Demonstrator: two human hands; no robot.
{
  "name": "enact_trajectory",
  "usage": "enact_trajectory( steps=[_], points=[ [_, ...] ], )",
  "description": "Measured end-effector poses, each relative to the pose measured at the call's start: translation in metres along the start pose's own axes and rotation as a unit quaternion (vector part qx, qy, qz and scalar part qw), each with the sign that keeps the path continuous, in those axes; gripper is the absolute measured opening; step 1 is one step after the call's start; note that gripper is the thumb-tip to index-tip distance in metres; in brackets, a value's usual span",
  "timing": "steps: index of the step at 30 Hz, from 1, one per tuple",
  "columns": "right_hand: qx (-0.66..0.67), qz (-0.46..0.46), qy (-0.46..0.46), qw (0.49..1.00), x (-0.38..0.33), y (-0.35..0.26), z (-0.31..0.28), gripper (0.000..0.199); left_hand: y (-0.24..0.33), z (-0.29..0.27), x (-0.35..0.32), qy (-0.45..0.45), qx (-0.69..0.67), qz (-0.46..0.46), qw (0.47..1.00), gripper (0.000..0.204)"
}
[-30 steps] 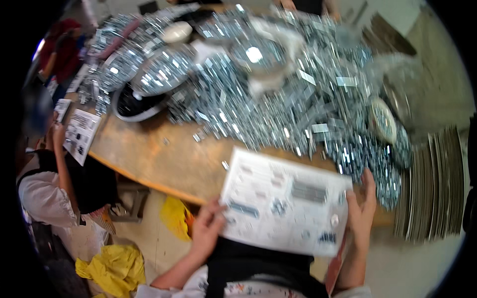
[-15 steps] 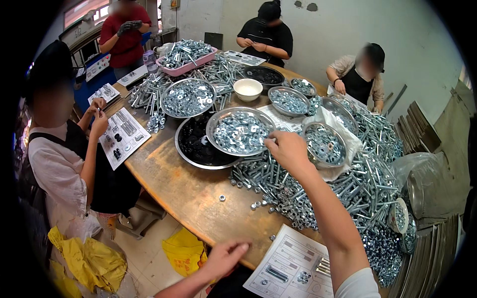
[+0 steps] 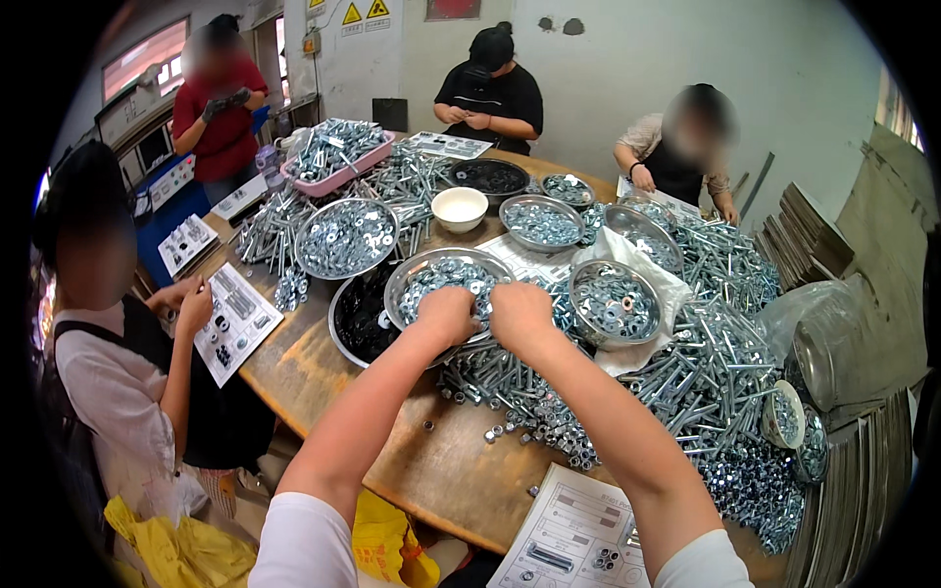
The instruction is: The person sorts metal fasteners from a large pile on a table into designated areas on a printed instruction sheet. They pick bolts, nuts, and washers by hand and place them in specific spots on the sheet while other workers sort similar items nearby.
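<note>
Both my hands are at the near right side of a steel bowl (image 3: 397,299) full of flat metal washers. My left hand (image 3: 448,313) is curled over the near rim, fingers turned in and mostly hidden. Close beside it, my right hand (image 3: 520,316) bends at the bowl's right rim, its fingers closed. What either hand holds is hidden. Beneath the bowl lies a wide pan of black parts (image 3: 356,318). Loose bolts (image 3: 510,377) lie heaped just below my right hand. A printed parts sheet (image 3: 564,529) with pictures of hardware rests at the table's near edge.
More steel bowls of washers (image 3: 345,240) stand around, with a white bowl (image 3: 459,208) and a pink tray of bolts (image 3: 338,162) behind. Nuts (image 3: 735,495) pile up at the right. Co-workers sit or stand around the wooden table (image 3: 323,392); yellow bags (image 3: 186,549) lie on the floor.
My left hand has risen from the table's near edge to the washer bowl, beside my right hand. My right hand stays at the bowl's rim. The whole view has shifted a little.
</note>
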State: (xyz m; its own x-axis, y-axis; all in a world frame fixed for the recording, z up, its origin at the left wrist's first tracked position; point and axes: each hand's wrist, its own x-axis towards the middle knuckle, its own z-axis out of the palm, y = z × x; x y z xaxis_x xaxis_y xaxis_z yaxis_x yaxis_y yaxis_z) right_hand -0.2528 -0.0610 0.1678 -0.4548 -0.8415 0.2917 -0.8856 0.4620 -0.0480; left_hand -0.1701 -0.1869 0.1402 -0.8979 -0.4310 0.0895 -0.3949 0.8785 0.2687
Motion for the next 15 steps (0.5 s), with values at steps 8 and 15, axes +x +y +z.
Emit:
enact_trajectory(
  steps=[8, 15],
  points=[
    [-0.005, 0.039, 0.049, 0.998, -0.037, 0.004, -0.041, 0.011, 0.002, 0.003, 0.007, 0.008, -0.056, -0.035, 0.998, 0.022],
    [0.353, 0.099, 0.158, 0.917, -0.117, 0.018, -0.071, 0.019, 0.003, -0.012, -0.044, -0.054, -0.817, -0.072, 0.57, 0.035]
  ],
)
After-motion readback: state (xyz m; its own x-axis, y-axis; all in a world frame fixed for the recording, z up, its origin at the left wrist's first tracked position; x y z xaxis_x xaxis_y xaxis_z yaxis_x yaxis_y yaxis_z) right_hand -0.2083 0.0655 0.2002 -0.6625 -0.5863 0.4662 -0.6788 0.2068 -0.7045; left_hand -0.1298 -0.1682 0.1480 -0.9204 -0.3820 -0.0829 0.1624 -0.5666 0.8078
